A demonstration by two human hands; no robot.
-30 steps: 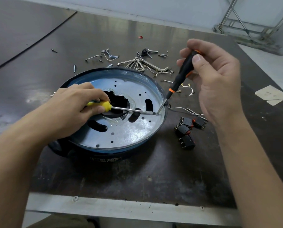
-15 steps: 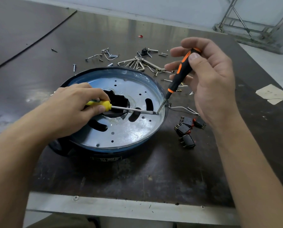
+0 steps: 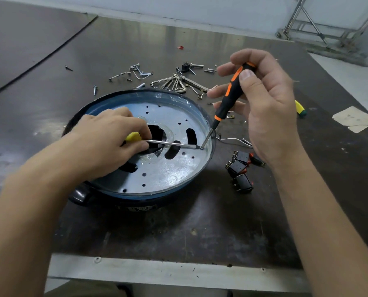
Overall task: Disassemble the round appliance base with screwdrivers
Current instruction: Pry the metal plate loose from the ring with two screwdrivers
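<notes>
The round appliance base (image 3: pixel 168 168) lies on the dark table, a silver metal plate with slots and holes inside a blue-black rim. My left hand (image 3: pixel 106 142) grips a yellow-handled screwdriver (image 3: pixel 170 143), its shaft lying flat across the plate toward the right edge. My right hand (image 3: pixel 266 108) pinches a black-and-orange screwdriver (image 3: pixel 228 99), held steeply, thumb on the handle. Both tips meet at one spot near the plate's right rim. Clear film lines the plate's centre hole and rim.
Loose screws, metal clips and wire springs (image 3: pixel 174 82) lie behind the base. Three black switches (image 3: pixel 240 170) sit right of it, with a thin wire. Another yellow-green handle (image 3: pixel 299 107) peeks out behind my right hand. Tape scrap (image 3: pixel 354 118) at far right. Table's front edge (image 3: pixel 157 273) is near.
My right hand has shifted its fingers along the black-and-orange handle, turning it a little. The left hand and its screwdriver stay put, tips still together at the rim.
</notes>
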